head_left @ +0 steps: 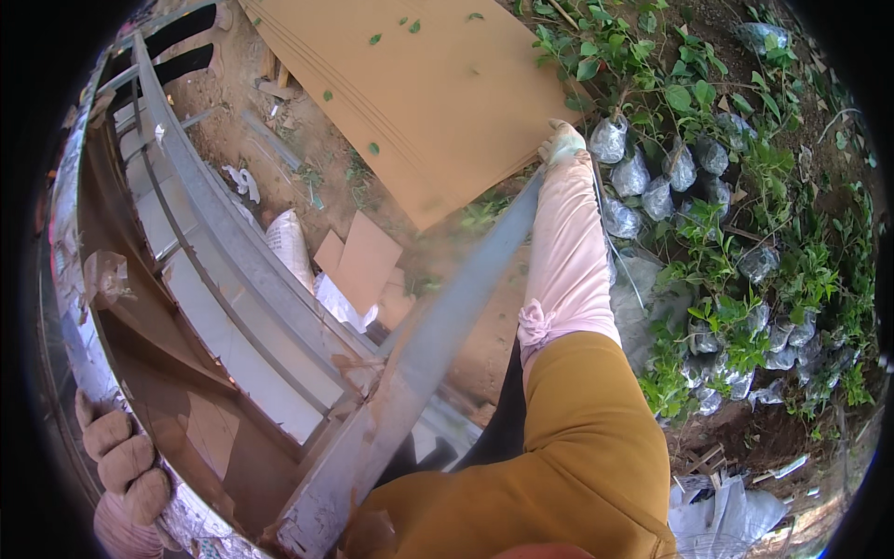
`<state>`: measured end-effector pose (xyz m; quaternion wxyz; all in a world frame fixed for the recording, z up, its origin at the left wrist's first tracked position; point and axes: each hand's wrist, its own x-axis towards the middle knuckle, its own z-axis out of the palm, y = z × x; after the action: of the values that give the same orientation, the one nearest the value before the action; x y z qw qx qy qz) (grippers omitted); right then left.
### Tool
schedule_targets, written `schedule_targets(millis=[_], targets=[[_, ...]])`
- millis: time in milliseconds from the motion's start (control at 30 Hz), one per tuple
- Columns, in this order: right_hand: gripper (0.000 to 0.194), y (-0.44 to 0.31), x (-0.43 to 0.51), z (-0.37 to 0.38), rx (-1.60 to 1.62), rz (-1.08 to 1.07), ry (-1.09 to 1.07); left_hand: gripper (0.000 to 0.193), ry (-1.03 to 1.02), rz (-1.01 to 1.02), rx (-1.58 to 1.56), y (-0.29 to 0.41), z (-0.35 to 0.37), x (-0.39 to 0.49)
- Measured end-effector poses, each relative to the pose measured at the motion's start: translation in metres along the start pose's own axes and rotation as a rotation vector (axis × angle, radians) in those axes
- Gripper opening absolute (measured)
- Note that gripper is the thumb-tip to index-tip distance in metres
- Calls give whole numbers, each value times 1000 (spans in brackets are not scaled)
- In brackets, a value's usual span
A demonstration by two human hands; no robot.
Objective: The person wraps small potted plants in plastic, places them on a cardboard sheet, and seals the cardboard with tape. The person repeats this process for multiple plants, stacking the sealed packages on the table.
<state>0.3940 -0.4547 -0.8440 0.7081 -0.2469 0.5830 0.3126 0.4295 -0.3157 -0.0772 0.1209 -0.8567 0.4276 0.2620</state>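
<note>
My left hand (126, 461), in a brown-tipped work glove, is closed over the outer rim (91, 356) of a large metal frame at the lower left. The frame holds brown boards (167, 412) and pale panels (230, 300). A grey metal post (454, 300) slants up and right from the frame's near corner. At the post's far end is my gloved right hand (564, 143), its fingers bent around that end, though the grip is partly hidden. Just beyond it lies the corner of a stack of large brown sheets (433, 91) with a few leaves on top.
Plants (740, 300) with plastic-wrapped root balls (630, 173) cover the ground at right. A white sack (288, 244), cardboard pieces (367, 258) and metal strips (272, 140) lie beyond the frame. Another person's legs (181, 63) show at the upper left. Plastic sheeting (726, 513) lies at lower right.
</note>
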Motion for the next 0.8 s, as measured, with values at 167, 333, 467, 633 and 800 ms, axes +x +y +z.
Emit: schedule_targets(millis=[167,333,467,633,800], targets=[[38,5,7,-1,258,-36,-267,45,-57,-6,9,1,-4,-7],[31,-16,-15,25,-82,-101,-313,40,-131,-47,0,4,-14,4],[56,-42,-65,77,-577,-478,-133,35,-69,20,-30,-1,-2,11],[55,-103,-212,129,-583,-1043,20,42,135,39,-160,-5,12,11],[32,-177,-399,65,113,-1141,-202,37,216,45,-224,1,3,22]])
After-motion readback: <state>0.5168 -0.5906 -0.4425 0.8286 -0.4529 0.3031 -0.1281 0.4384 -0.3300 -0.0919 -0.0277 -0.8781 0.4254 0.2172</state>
